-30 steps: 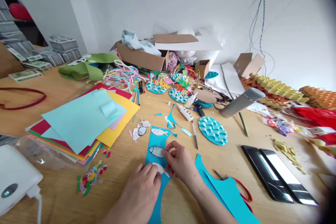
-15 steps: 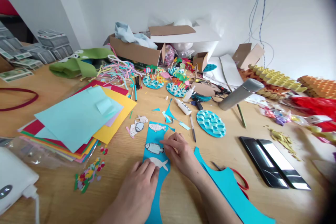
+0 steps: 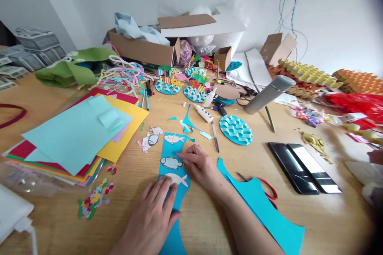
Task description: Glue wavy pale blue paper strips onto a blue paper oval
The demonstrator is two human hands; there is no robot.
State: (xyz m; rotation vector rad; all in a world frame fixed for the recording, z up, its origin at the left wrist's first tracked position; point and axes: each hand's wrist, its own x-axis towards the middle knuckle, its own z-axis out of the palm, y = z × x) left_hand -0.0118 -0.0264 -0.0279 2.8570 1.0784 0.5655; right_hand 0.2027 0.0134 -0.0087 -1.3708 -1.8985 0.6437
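Observation:
My left hand (image 3: 151, 207) lies with fingers spread on a blue paper strip (image 3: 178, 223). Its fingertips cover the head end of a plain white fish cutout (image 3: 179, 179). Just above that, a fish cutout with drawn scales (image 3: 171, 163) lies flat on the strip. At its tail, my right hand (image 3: 201, 166) is closed, index finger and thumb together over the tail edge. A third paper fish (image 3: 174, 138) sits at the strip's top. To the left are several loose fish cutouts (image 3: 152, 139).
Red-handled scissors (image 3: 267, 187) lie partly under another blue sheet (image 3: 260, 203) at right. Beyond are a pen (image 3: 215, 137), glue bottles (image 3: 203, 112), a wavy blue disc (image 3: 236, 130) and a grey flask (image 3: 269, 95). Coloured paper (image 3: 77, 131) and confetti (image 3: 95, 199) are left.
The view has shifted slightly, moving the scene left and up. My left fingers have spread and slid back a little, so more of the white fish shows. My right hand stays at the scaled fish's tail.

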